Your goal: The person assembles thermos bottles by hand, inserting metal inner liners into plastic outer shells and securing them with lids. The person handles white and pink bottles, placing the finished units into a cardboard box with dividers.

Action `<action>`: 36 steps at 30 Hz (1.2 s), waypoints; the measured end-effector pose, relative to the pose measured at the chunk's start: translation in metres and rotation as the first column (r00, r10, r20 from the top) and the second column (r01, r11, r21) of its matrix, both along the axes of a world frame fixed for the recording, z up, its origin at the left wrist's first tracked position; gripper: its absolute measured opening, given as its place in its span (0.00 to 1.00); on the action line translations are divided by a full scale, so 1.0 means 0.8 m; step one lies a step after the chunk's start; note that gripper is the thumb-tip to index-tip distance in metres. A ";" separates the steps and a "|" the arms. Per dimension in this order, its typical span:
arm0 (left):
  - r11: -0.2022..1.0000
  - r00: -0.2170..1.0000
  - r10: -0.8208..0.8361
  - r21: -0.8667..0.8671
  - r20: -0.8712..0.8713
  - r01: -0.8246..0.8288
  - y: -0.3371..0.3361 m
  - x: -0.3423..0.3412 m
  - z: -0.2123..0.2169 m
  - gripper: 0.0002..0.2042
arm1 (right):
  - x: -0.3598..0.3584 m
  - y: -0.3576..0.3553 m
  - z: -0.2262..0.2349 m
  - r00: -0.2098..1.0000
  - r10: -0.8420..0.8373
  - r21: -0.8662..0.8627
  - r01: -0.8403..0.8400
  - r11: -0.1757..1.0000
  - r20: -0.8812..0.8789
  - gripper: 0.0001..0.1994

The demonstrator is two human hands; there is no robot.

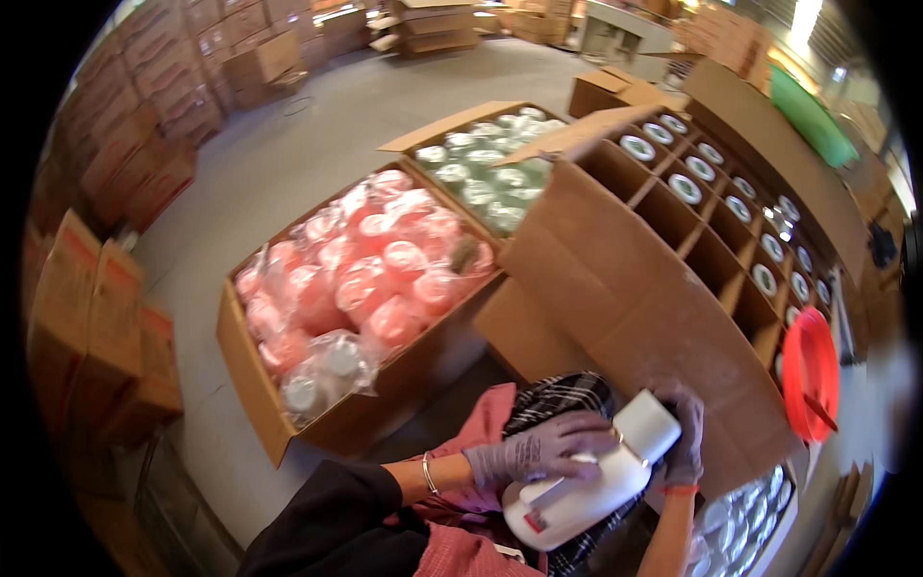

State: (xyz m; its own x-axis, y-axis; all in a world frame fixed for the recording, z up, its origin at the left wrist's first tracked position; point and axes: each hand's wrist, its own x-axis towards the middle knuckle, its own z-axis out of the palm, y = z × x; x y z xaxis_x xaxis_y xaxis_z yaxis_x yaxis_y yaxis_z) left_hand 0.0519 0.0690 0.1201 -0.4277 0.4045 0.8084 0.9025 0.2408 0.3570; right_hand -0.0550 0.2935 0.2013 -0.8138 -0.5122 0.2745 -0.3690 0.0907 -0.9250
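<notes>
Bottle (577,495), one, white, tilts at the near side over the lap, its single cap (646,427) toward the right. Two gloved hands meet it: the left hand (538,452), palm down, holds the upper side with fingers slightly parted; the right hand (684,435), forearm upright, touches the cap, its partly hidden fingers' grip impossible to tell. One pink-filled carton (252,370) stands left, one divided carton (615,298) right.

No wording can be made out: the white plastic bottle (591,492) bears a small red label (536,520) near its base, and the stacked cardboard cartons (159,58) carry blurred reddish printed bands.
</notes>
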 end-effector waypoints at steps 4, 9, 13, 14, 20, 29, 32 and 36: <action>0.953 0.993 0.047 -0.303 0.112 -0.010 -0.064 0.074 -0.022 0.19 | 0.043 -0.006 -0.033 0.972 0.154 0.110 -0.175 0.978 0.178 0.18; 0.565 0.489 0.824 -0.501 0.288 -0.656 -0.240 0.099 -0.021 0.18 | 0.086 -0.029 0.010 0.977 -0.015 0.257 -0.041 0.966 0.213 0.32; -0.368 -0.396 0.916 -0.506 -0.055 -0.780 -0.498 0.205 -0.168 0.23 | 0.073 -0.027 0.010 0.976 0.025 0.317 -0.094 0.944 0.214 0.33; -0.412 -0.585 0.810 -0.685 0.026 -0.601 -0.509 0.194 -0.156 0.29 | 0.074 -0.022 0.004 0.986 -0.020 0.351 -0.040 0.935 0.166 0.32; -0.363 -0.656 0.691 -0.931 -0.305 0.050 -0.533 0.338 -0.203 0.27 | 0.059 -0.030 0.020 0.969 0.008 0.371 -0.102 0.923 0.248 0.17; 0.309 0.283 -0.135 0.312 0.949 -0.898 -0.422 0.171 0.056 0.07 | 0.015 -0.084 0.071 0.995 0.077 0.491 -0.036 0.870 -0.062 0.20; 0.465 0.467 -0.394 0.610 0.791 -0.641 -0.328 0.085 0.074 0.09 | 0.018 -0.189 0.069 0.935 0.309 0.365 -0.353 0.861 0.175 0.28; 0.334 0.335 -0.853 0.911 0.401 -0.240 -0.217 -0.076 0.096 0.22 | -0.004 -0.216 0.057 0.792 0.284 0.023 -0.351 0.936 0.540 0.26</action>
State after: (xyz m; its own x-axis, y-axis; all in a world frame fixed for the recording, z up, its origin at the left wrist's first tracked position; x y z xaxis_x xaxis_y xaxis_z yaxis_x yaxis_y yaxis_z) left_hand -0.0093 -0.1044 0.1969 -0.9769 0.1754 0.1219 -0.0811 -0.8325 0.5480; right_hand -0.0584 0.1206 0.2466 -0.6016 -0.7677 -0.2207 0.1376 0.1725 -0.9753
